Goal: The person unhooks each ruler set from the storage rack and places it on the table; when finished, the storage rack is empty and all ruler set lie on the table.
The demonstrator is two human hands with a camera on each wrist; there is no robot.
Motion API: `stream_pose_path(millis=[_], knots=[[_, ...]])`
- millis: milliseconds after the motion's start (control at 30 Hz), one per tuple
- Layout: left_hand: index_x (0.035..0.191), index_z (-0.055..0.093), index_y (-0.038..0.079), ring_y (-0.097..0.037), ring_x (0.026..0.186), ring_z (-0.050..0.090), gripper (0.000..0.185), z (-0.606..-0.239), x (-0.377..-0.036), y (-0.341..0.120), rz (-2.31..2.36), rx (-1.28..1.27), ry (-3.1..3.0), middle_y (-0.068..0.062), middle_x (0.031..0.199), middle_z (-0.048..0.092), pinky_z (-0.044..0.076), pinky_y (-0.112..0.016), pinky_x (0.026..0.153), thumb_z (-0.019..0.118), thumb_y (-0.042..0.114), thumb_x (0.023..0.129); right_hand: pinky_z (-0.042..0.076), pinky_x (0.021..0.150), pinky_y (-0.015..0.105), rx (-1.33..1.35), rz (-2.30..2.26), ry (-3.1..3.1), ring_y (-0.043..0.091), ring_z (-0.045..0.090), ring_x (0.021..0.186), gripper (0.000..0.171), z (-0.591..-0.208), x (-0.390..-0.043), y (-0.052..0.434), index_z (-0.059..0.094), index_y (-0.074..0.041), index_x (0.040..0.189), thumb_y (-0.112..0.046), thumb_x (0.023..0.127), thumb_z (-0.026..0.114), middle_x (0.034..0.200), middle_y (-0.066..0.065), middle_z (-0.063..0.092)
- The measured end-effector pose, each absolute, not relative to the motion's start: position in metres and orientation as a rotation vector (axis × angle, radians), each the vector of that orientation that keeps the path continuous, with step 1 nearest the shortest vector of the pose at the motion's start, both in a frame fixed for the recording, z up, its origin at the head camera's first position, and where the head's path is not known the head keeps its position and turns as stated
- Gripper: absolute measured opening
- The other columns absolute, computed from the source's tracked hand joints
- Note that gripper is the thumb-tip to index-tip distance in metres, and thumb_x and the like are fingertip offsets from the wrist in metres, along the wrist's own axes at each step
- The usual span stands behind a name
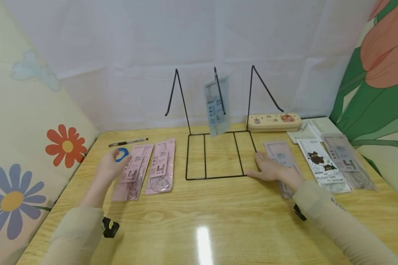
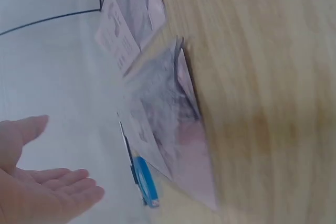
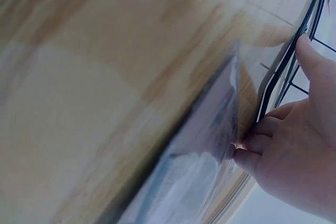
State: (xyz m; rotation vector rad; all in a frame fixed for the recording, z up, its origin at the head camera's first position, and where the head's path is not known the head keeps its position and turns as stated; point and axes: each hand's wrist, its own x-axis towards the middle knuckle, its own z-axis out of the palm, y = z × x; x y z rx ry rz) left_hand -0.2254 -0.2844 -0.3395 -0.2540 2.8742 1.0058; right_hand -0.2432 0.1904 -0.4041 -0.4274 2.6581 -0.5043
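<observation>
My left hand [image 1: 114, 163] is above the left end of the table, thumb apart and fingers extended in the left wrist view. Close by is a blue tape ring [image 2: 146, 182], beside a black pen [image 1: 127, 142] and a pink ruler-set packet [image 1: 127, 189]. A second pink ruler-set packet [image 1: 160, 165] lies to its right. My right hand [image 1: 268, 167] rests against the right side of the black wire rack's base [image 1: 215, 177], its thumb at the front corner. From the rack's middle hook hangs a light blue ruler-set packet [image 1: 215, 110]. Both side hooks are bare.
Under my right forearm lies a purplish packet [image 1: 280, 154]. Farther right are a cartoon ruler-set packet [image 1: 321, 162] and a grey packet [image 1: 346, 158]. A cream pencil case [image 1: 273, 123] stands behind, beside white-green packages [image 1: 321, 127]. White cloth [image 1: 136, 55] backs the table.
</observation>
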Motion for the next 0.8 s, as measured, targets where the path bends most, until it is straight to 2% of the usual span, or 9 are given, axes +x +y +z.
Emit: stream_pose_path(millis=[233, 400, 667, 800], knots=[[0.151, 0.003, 0.0, -0.05, 0.139, 0.012, 0.083, -0.335, -0.239, -0.253, 1.135, -0.058, 2.98, -0.027, 0.155, 0.01, 0.02, -0.065, 0.11, 0.045, 0.048, 0.096, 0.007, 0.118, 0.052, -0.43, -0.491, 2.667, 0.043, 0.0, 0.143, 0.092, -0.403, -0.243, 0.191, 0.001, 0.01, 0.147, -0.054, 0.095, 0.043, 0.154, 0.03, -0.004], [0.151, 0.002, 0.004, -0.044, 0.143, 0.009, 0.087, -0.337, -0.254, -0.229, 1.228, -0.015, 2.948, -0.022, 0.157, 0.007, 0.015, -0.06, 0.115, 0.048, 0.05, 0.094, 0.007, 0.118, 0.052, -0.428, -0.495, 2.671, 0.043, 0.001, 0.143, 0.091, -0.401, -0.242, 0.19, 0.003, 0.011, 0.146, -0.052, 0.095, 0.044, 0.154, 0.03, -0.003], [0.153, -0.002, 0.012, -0.044, 0.143, 0.01, 0.088, -0.342, -0.277, -0.194, 1.199, 0.068, 2.872, -0.02, 0.158, 0.005, 0.016, -0.06, 0.114, 0.05, 0.051, 0.093, 0.007, 0.118, 0.052, -0.43, -0.494, 2.677, 0.043, 0.001, 0.143, 0.091, -0.403, -0.243, 0.19, 0.003, 0.011, 0.147, -0.052, 0.095, 0.044, 0.154, 0.03, -0.003], [0.153, 0.001, 0.014, -0.041, 0.144, 0.013, 0.087, -0.344, -0.284, -0.177, 1.224, 0.101, 2.86, -0.018, 0.158, 0.008, 0.017, -0.058, 0.115, 0.052, 0.051, 0.092, 0.007, 0.118, 0.052, -0.428, -0.496, 2.677, 0.043, 0.001, 0.143, 0.091, -0.403, -0.243, 0.191, 0.003, 0.01, 0.147, -0.053, 0.095, 0.044, 0.154, 0.03, -0.003]])
